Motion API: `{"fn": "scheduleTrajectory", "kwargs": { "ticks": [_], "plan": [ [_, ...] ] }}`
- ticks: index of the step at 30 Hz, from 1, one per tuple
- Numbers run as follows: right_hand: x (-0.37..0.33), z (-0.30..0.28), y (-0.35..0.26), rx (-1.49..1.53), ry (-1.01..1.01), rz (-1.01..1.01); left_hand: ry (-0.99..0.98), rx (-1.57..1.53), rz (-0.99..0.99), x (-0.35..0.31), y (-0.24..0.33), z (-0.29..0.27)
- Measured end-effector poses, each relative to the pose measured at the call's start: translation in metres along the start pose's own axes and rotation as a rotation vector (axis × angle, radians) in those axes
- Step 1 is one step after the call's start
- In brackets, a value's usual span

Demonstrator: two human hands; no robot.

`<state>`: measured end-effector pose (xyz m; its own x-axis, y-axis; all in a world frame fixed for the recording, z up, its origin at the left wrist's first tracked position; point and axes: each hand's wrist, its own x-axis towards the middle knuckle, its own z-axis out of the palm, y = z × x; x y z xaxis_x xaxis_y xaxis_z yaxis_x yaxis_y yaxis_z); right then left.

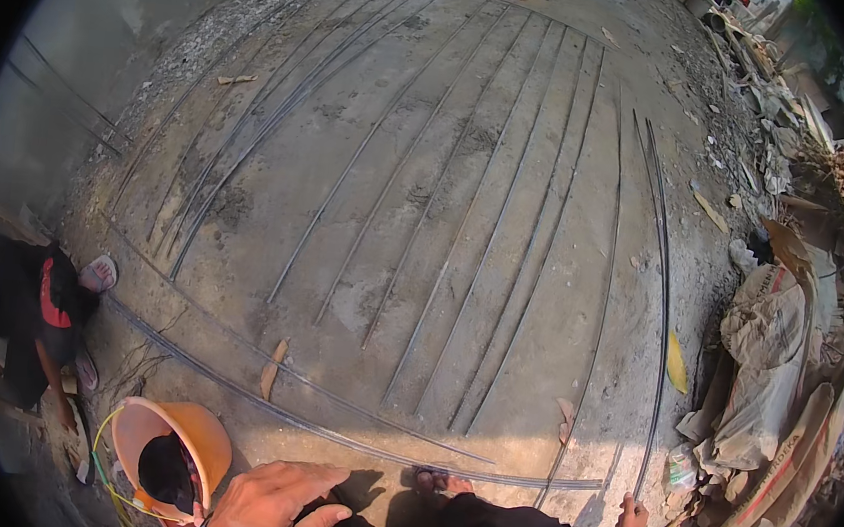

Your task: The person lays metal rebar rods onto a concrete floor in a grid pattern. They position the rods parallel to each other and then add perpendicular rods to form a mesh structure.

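Nearest, the left hand is open and released, fingers stretched rightward, thumb spread. At far left crouches one co-worker; next, one orange bucket holds something dark, too shadowed to identify. Eight spaced steel rods lie lengthwise on the concrete floor, a crosswise rod bundle nearer. The right hand, arm low, clenches at least two dark bars, left of crumpled paper sacks.
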<state>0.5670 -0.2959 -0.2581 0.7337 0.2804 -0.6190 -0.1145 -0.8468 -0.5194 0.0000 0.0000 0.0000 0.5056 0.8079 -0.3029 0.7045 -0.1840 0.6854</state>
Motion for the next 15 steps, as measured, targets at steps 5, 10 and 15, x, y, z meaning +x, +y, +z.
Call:
{"fn": "scheduleTrajectory", "kwargs": {
  "ticks": [5,10,15],
  "plan": [
    [-0.076,0.022,-0.059,0.101,-0.110,0.143,0.095,-0.105,0.134,0.004,-0.034,-0.016],
    [-0.122,-0.034,-0.142,0.013,-0.240,0.257,0.211,-0.095,-0.035,-0.003,-0.069,0.029],
    [-0.184,-0.111,-0.277,-0.080,-0.186,0.167,0.055,-0.023,-0.347,-0.048,-0.063,0.075]
  ]
}}
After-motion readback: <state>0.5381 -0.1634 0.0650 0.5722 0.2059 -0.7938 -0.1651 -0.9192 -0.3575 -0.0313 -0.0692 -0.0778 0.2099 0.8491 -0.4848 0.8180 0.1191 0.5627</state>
